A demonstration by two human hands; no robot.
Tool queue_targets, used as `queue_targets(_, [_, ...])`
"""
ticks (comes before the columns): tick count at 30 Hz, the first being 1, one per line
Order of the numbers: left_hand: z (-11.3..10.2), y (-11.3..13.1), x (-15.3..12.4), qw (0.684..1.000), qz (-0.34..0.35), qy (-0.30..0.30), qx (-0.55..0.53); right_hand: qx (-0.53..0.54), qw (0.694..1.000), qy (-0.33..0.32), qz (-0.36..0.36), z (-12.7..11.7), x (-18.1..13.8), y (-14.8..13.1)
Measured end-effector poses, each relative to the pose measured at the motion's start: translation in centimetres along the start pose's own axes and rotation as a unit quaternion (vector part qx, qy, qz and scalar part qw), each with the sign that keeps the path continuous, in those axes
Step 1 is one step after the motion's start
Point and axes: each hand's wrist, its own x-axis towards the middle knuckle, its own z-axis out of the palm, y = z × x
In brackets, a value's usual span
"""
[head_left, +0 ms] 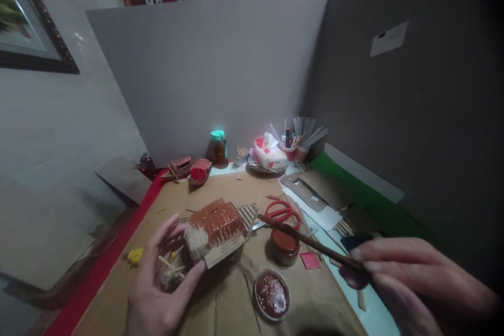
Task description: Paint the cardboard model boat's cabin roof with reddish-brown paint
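My left hand (163, 278) grips a small cardboard model boat (216, 228) by its near left end, thumb on the near side and fingers behind. Reddish-brown paint coats much of its arched roof; the lower edge is bare cardboard. Between the thumb and fingers of my right hand (401, 273) is a thin brown paintbrush (315, 244), its dark tip just right of the boat's striped end. Below the brush stands a round tub of brown paint (284, 245). Nearer to me lies a shallow dish of glossy dark red paint (272, 295).
Red-handled scissors (283, 212) lie behind the tub, and a pink square (310, 260) beside it. Two small model boats (199, 170), a jar with a teal lid (219, 148) and a tissue pack (271, 152) stand at the back. Corrugated cardboard pieces (328, 189) lie right.
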Motion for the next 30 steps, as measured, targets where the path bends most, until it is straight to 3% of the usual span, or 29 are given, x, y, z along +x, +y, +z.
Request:
queue_targets(2, [-0.4,-0.8,0.3,0.999,0.012,-0.017,0.032,0.041,0.988,0.088,0.117,0.4,0.6,-0.8])
queue_targets(4, [-0.7,-1.4,0.6,0.998,0.020,-0.039,0.051,0.059,0.978,0.114,0.162,1.1,1.2,-1.7])
queue_targets(14, [-1.0,-2.6,0.9,0.995,0.060,-0.063,0.052,0.034,0.992,0.032,0.120,2.1,2.2,-0.6])
queue_targets(16, [-0.8,-2.1,0.7,0.996,0.042,-0.059,0.059,0.024,0.992,0.020,0.125,2.4,2.3,-0.4])
queue_targets(20, [0.0,-0.2,0.1,0.997,-0.057,-0.030,0.042,0.021,0.991,0.000,0.129,3.1,2.4,-0.3])
queue_targets(24, [0.3,0.5,-0.2,0.997,-0.062,-0.024,0.029,0.039,0.989,-0.010,0.143,3.1,2.4,-0.3])
queue_targets(30, [0.4,0.5,-0.2,0.997,-0.074,-0.020,0.016,0.051,0.979,0.032,0.194,2.4,2.6,0.0])
